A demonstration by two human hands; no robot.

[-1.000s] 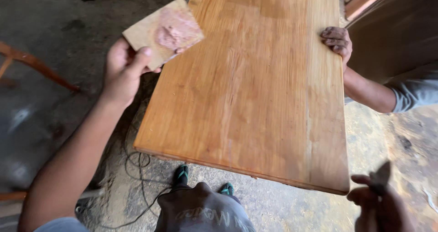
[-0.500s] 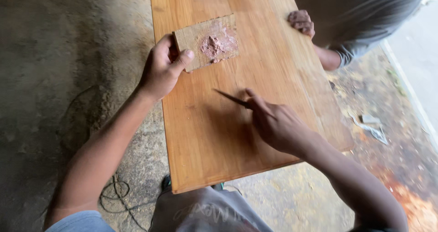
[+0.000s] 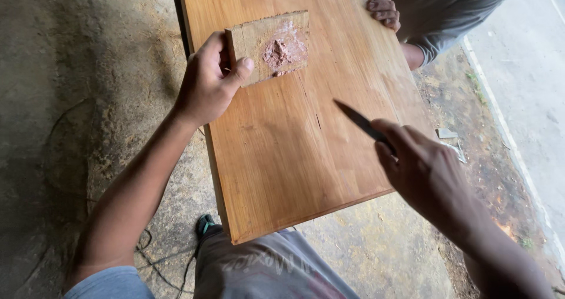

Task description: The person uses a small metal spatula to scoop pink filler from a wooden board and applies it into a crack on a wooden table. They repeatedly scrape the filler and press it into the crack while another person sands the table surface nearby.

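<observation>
A rough concrete floor (image 3: 88,69), grey and dusted with pale sawdust, filled the left and bottom of the view, with a smoother grey strip of pavement at the far right. Over it lay a large rectangular wooden board (image 3: 294,152), warm orange-brown with fine straight grain and a smooth, slightly glossy face, running from the top of the view down to the person's knees. A short dark crack marked the board near its middle.

At the upper right edge of the board rested a co-worker's hand (image 3: 384,10), fingers curled over the rim, the arm in a grey sleeve.

The person's left hand (image 3: 206,81) reached in from the lower left, arm bare, and gripped a small flat offcut of pale wood (image 3: 269,46) by its left end, thumb on top and fingers beneath. The offcut was held tilted just above the board's upper left part. On its face sat a lumpy dab of pinkish-brown putty (image 3: 276,52), smeared thin around the edges.

The right hand (image 3: 424,169) came in from the lower right, closed around the handle of a narrow dark blade (image 3: 356,119). The blade pointed up and left over the board's middle, its tip near the crack; whether it touched the wood could not be told.

A thin black cable (image 3: 147,258) lay on the floor beside a dark shoe (image 3: 206,223).
</observation>
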